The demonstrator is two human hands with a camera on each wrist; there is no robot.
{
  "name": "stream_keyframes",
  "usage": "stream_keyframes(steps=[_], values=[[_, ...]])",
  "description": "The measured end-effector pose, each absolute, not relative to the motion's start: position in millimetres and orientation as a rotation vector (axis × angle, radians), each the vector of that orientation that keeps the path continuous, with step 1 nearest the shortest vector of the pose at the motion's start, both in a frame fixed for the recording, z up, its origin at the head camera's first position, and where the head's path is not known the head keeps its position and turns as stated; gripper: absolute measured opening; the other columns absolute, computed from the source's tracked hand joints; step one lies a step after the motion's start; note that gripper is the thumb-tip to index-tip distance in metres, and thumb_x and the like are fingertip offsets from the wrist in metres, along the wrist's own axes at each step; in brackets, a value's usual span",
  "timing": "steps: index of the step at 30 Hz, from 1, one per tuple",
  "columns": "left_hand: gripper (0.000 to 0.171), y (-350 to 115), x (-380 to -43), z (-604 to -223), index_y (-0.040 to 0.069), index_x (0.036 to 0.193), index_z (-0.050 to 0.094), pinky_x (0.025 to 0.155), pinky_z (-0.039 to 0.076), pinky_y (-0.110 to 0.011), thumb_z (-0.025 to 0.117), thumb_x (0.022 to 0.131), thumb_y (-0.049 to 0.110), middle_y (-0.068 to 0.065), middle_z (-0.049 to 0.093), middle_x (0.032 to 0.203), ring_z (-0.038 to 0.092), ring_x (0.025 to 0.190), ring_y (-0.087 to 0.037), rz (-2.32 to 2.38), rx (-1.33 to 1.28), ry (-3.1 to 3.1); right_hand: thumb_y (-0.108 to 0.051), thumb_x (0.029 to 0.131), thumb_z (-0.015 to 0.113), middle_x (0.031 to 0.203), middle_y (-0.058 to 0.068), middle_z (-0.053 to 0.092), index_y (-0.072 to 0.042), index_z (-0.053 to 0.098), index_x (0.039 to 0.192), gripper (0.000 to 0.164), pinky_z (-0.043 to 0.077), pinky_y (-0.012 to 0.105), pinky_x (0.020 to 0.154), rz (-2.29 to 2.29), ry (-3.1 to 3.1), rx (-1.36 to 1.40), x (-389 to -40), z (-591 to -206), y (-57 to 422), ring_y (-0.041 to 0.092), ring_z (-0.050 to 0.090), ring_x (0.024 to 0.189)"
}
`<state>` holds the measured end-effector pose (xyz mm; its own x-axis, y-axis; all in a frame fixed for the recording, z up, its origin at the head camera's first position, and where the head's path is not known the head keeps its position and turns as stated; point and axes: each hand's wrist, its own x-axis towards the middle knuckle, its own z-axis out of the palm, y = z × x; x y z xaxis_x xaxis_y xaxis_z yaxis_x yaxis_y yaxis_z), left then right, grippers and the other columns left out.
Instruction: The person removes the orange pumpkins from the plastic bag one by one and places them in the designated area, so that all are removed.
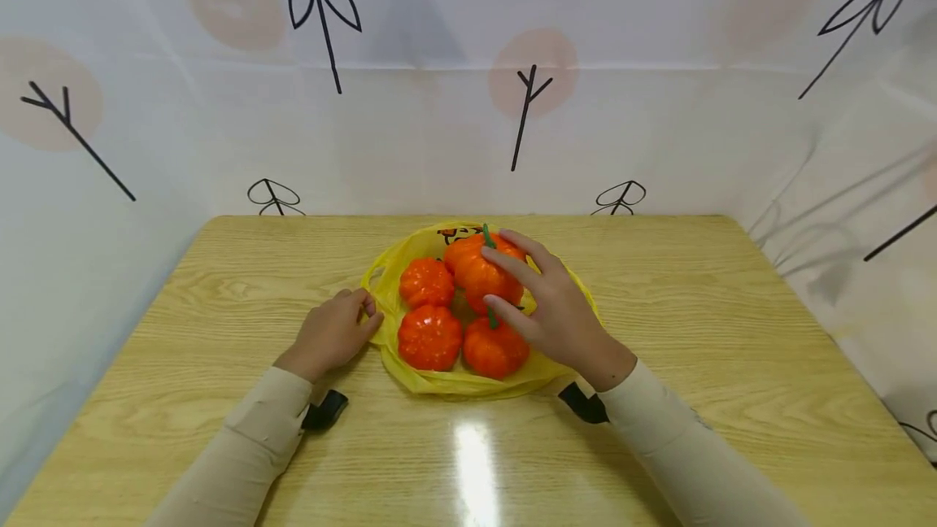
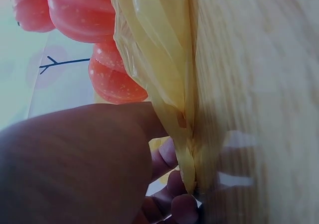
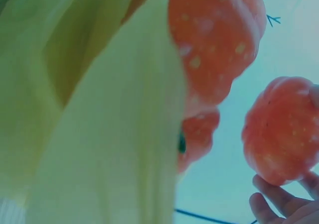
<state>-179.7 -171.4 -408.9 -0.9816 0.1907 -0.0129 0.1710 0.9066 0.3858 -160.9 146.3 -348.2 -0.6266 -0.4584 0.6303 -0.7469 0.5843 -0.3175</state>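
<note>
A yellow plastic bag [image 1: 417, 385] lies spread on the table with several small orange pumpkins in it. My left hand [image 1: 333, 332] pinches the bag's left edge; in the left wrist view the thumb is on one side of the film and curled fingers on the other. Over the bag, my right hand [image 1: 560, 307] holds an orange pumpkin [image 3: 281, 129] with spread, bent fingers, apart from the others in the right wrist view. Beside and below it are a front-left pumpkin [image 1: 430, 337], a back-left pumpkin [image 1: 427, 282] and a front-right pumpkin [image 1: 496, 347] with a green stem.
The wooden table [image 1: 695, 307] extends on both sides of the bag. Behind it hangs a pale cloth [image 1: 439, 137] with dark plant drawings. Black straps [image 1: 325, 411] show at both wrists.
</note>
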Motion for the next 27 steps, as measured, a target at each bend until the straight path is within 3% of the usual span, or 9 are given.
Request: stream_keyframes(steps=[27], values=[[0.018, -171.0, -179.5, -408.7, 0.015, 0.091, 0.057, 0.056, 0.034, -0.032, 0.062, 0.096, 0.031, -0.005, 0.051, 0.078, 0.047, 0.061, -0.022, 0.606, 0.286, 3.025, -0.007, 0.080, 0.081, 0.149, 0.020, 0.044, -0.007, 0.059, 0.136, 0.060, 0.053, 0.053, 0.092, 0.754, -2.274, 0.782, -168.5, -352.2, 195.5, 0.038, 0.050, 0.131]])
